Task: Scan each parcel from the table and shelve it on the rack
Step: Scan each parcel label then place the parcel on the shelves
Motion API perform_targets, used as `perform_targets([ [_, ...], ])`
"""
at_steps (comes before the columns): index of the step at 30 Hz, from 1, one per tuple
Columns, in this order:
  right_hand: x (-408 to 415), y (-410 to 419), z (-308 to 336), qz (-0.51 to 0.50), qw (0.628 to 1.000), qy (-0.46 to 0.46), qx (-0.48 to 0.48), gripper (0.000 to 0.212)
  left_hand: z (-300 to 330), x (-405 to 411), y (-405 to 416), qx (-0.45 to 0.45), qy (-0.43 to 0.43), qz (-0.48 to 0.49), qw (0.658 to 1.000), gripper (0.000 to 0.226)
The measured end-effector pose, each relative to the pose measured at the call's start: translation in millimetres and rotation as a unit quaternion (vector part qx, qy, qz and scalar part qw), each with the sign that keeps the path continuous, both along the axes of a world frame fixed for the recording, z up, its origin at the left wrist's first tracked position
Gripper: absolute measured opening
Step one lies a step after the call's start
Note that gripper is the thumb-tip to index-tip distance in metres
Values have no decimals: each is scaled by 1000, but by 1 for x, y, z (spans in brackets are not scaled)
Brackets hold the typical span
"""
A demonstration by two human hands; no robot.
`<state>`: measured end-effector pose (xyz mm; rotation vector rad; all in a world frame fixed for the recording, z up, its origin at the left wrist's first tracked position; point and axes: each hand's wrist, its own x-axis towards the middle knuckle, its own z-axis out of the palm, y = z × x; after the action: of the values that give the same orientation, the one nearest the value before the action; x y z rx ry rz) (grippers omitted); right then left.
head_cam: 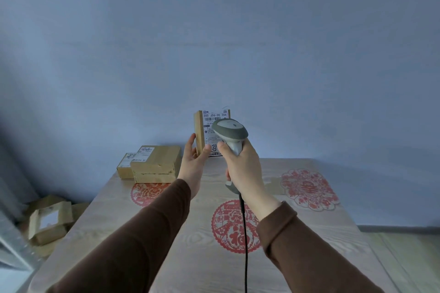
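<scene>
Head-worn view down over two outstretched arms in brown sleeves above a pale wood-grain table [297, 269] decorated with round red paper-cut designs [234, 227]. Held upright above the far part of the table: a small cardboard parcel [199, 131], printed shipping label [215, 118] with barcode turned toward the viewer. Left hand [194, 163] gripping the parcel's lower left corner, thumb pressed on the front face, fingers wrapped behind the narrow side. Just to the right, overlapping the label's lower right part: a grey handheld scanner [229, 133], head aimed away at the label. Right hand [244, 164] curled tight around the scanner's handle, black cable [245, 245] dropping from the handle base down past the wrist and out of the bottom edge. Hands close together, side by side, not touching each other. Left of the hands, at the far left corner of the table: two more cardboard parcels lying flat, the larger box [156, 164] with a white label on top, the smaller box [125, 166] touching its left side. On the floor beyond the table's left edge: a loose heap of further brown parcels [48, 220], one showing a white label. Grey metal edge [14, 252] at far left, too blurred to identify. Plain blue wall [214, 31] behind everything.
</scene>
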<state>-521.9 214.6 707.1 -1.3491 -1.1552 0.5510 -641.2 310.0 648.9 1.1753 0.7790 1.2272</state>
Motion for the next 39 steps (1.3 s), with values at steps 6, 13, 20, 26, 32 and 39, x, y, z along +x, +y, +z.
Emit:
perform_targets([
  [6,-10,-16,11,19,1000,-1,-5,21,5,-10,-11,8,0,3,1000,89],
  [13,-17,-29,23,39,999,13,-9,20,7,-17,-18,12,-7,10,1000,87],
  [20,-33,-27,24,64,998,23,-7,16,14,-41,-26,7,-18,37,999,70],
  [26,-75,-13,13,91,995,43,-1,17,16,-104,-41,2,-13,94,996,74],
  [32,-163,14,1,149,986,77,2,20,19,-202,-63,-27,-21,180,983,65],
  [39,-324,18,-6,246,960,134,-28,27,24,-352,-114,-39,-26,284,958,61],
])
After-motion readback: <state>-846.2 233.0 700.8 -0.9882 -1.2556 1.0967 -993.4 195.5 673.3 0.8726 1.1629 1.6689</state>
